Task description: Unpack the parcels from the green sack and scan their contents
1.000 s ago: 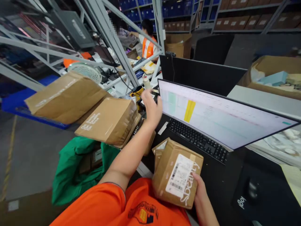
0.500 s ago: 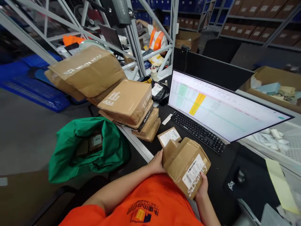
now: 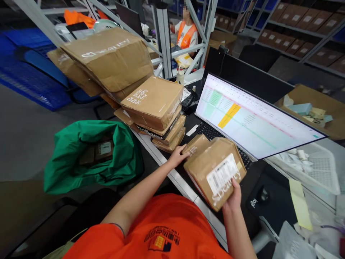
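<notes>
My right hand (image 3: 233, 196) grips the lower right side of a brown cardboard box (image 3: 198, 180), which is tilted above the desk. A white shipping label (image 3: 223, 174) and white lettering are on its near face, and my thumb lies over the lettering. My left hand (image 3: 178, 157) has its fingers on the left end of a smaller cardboard box (image 3: 198, 144) with small white printing. That box is partly hidden behind the larger one.
Stacked cartons (image 3: 153, 102) stand left of my hands. A green bag (image 3: 124, 151) with boxes inside sits lower left. The monitor (image 3: 258, 118), keyboard (image 3: 210, 131) and mouse (image 3: 263, 194) are ahead and right. A person in an orange vest (image 3: 186, 34) is beyond the frame.
My left hand has left the larger box and taken the smaller box, whose printed side now shows instead of its label. The larger box has tilted in my right hand. The view has shifted.
</notes>
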`<state>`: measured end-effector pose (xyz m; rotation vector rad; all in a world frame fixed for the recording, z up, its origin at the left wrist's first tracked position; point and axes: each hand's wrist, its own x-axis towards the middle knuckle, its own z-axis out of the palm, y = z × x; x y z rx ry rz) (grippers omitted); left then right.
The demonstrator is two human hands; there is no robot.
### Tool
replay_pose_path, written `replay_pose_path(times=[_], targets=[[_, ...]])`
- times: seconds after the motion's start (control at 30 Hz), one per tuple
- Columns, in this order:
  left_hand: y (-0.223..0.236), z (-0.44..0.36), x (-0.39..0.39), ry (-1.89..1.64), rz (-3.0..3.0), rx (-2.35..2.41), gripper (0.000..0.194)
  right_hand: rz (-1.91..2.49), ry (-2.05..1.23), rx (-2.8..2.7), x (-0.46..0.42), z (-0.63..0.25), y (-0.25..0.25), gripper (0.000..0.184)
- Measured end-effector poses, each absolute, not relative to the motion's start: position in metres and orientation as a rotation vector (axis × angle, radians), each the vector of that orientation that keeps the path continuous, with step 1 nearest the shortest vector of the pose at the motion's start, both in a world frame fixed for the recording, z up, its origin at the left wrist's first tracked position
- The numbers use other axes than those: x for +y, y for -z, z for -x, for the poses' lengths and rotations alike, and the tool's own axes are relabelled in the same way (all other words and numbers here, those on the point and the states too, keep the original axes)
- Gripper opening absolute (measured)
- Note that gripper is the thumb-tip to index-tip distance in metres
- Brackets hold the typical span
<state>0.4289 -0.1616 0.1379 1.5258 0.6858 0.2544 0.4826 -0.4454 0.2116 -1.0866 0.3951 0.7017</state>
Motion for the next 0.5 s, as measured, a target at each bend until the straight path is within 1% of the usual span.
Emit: replay_pose_path(times=[0.07, 0.17, 0.3, 0.43, 0.5], targets=[[-0.138, -0.444, -0.153, -0.253, -1.473, 0.749, 0.062, 1.072, -0.688, 0.343, -0.411, -0.499, -0.225, 0.070], [-0.136, -0.443, -0.156, -0.245, -1.376, 0.814, 0.070, 1.093, -0.802, 0.304, -0.372, -0.524, -0.239, 0.063], [-0.129, -0.413, -0.173, -0.197, -1.294, 0.918, 0.078, 1.167, -0.890, 0.208, -0.336, -0.549, -0.248, 0.053], [-0.114, -0.376, -0.183, -0.083, -1.307, 1.038, 0.086, 1.258, -0.927, 0.061, -0.303, -0.566, -0.256, 0.054], [-0.106, -0.358, -0.184, -0.018, -1.331, 1.084, 0.084, 1.269, -0.941, 0.015, -0.294, -0.572, -0.256, 0.056]])
